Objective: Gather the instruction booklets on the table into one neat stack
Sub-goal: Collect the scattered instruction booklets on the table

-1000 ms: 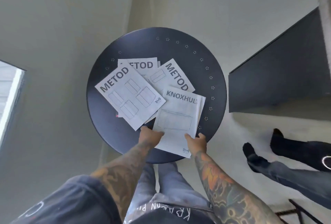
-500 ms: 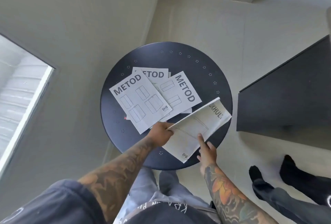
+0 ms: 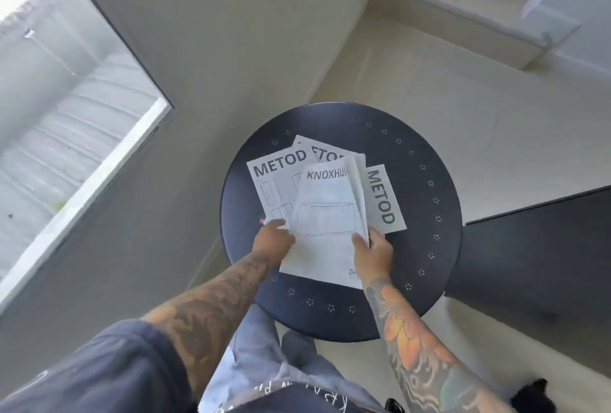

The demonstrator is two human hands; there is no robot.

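Observation:
A round dark table [image 3: 426, 247] holds several white instruction booklets. The KNOXHULT booklet [image 3: 325, 214] lies on top of the pile, its right edge curled up. My left hand [image 3: 274, 239] grips its left edge and my right hand [image 3: 372, 249] grips its right edge near the bottom. Under it lie three METOD booklets: one at the left [image 3: 271, 178], one at the back [image 3: 322, 153] mostly covered, and one at the right [image 3: 383, 197] turned sideways. They fan out unevenly.
A dark cabinet [image 3: 535, 247] stands just right of the table. A window [image 3: 66, 108] is on the left wall. My legs [image 3: 264, 346] are below the table's near edge. A small red mark [image 3: 262, 221] shows beside the left booklet.
The KNOXHULT booklet was lifted from the table's near right side and moved left and back onto the METOD booklets. Both hands moved with it. The camera tilted.

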